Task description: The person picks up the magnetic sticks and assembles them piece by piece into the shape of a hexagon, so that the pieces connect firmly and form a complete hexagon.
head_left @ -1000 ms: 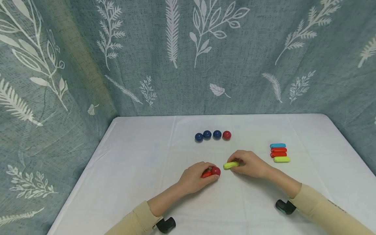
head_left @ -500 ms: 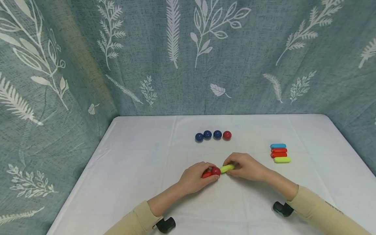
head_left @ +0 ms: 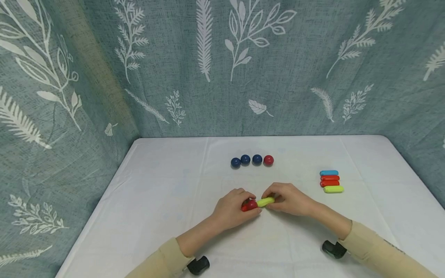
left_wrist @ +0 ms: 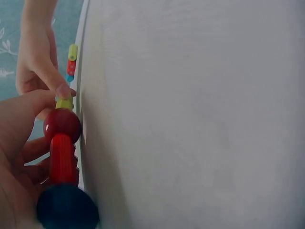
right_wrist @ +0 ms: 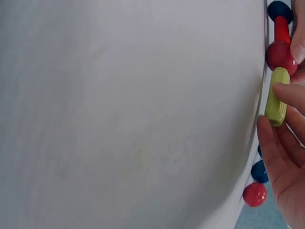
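Note:
My left hand [head_left: 230, 210] grips a joined piece made of a blue ball [left_wrist: 67, 208], a red stick [left_wrist: 63, 160] and a red ball [head_left: 252, 204]. In the head view the blue ball is hidden behind that hand. Pinched between thumb and fingers of my right hand [head_left: 292, 199] is a yellow-green stick [right_wrist: 277, 98], one end of which meets the red ball. The whole row lies nearly in line, as the right wrist view shows. Both hands are close together over the middle of the table.
On the white-covered table [head_left: 167, 173], three blue balls [head_left: 245, 159] and a red ball [head_left: 269, 160] stand in a row farther back. To the right lie a blue stick [head_left: 329, 172], two red sticks [head_left: 330, 178] and a yellow-green stick [head_left: 333, 189]. A patterned curtain [head_left: 222, 104] hangs behind.
My right hand has moved left and slightly nearer, bringing the yellow-green stick up against the red ball. The left hand has shifted its fingers a little, and the red ball sits slightly farther left.

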`<state>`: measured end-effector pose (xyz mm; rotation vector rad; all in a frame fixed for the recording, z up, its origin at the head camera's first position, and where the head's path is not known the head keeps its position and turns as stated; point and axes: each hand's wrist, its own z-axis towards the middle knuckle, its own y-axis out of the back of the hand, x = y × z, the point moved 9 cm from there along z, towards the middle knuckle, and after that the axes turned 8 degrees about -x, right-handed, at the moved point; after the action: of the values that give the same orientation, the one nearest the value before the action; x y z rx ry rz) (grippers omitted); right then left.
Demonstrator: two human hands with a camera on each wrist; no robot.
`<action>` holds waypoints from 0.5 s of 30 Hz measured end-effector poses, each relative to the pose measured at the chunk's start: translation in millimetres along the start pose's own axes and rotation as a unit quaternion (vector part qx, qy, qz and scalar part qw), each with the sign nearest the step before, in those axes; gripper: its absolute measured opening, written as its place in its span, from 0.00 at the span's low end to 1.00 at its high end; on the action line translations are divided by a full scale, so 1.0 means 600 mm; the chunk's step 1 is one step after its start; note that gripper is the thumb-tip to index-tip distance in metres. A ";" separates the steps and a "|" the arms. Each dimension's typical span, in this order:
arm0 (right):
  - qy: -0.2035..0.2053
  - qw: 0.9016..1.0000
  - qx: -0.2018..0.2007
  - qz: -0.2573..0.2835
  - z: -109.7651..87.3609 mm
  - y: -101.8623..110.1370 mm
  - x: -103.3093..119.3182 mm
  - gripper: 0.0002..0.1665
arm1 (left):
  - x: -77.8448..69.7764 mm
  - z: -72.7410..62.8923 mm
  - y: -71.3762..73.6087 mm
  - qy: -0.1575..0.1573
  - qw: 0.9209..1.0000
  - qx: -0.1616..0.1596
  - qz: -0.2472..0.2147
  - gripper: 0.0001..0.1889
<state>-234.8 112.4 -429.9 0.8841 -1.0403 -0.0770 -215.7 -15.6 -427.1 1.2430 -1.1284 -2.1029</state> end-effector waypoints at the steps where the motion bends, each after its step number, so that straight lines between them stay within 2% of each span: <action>1: -0.002 1.000 0.002 0.005 0.000 -0.002 0.000 0.13 | -0.002 0.001 0.000 -0.001 1.000 -0.002 -0.001 0.17; 7: -0.018 0.999 0.005 0.028 0.005 -0.005 0.001 0.11 | 0.001 0.002 -0.003 0.008 1.000 0.001 -0.021 0.11; 9: -0.023 0.999 -0.010 0.025 0.010 0.002 -0.003 0.09 | 0.004 0.001 -0.004 0.010 1.000 0.002 -0.027 0.09; 12: -0.059 0.996 -0.069 0.011 0.024 0.030 -0.021 0.09 | 0.007 0.001 -0.005 0.016 0.999 0.007 -0.035 0.09; 15: -0.121 0.981 -0.152 -0.006 0.038 0.071 -0.051 0.13 | 0.011 0.001 -0.007 0.018 0.999 0.010 -0.039 0.10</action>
<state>-283.1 140.7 -418.9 0.6119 -1.2119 -0.3511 -219.2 -17.5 -433.7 1.3487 -1.1042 -2.1218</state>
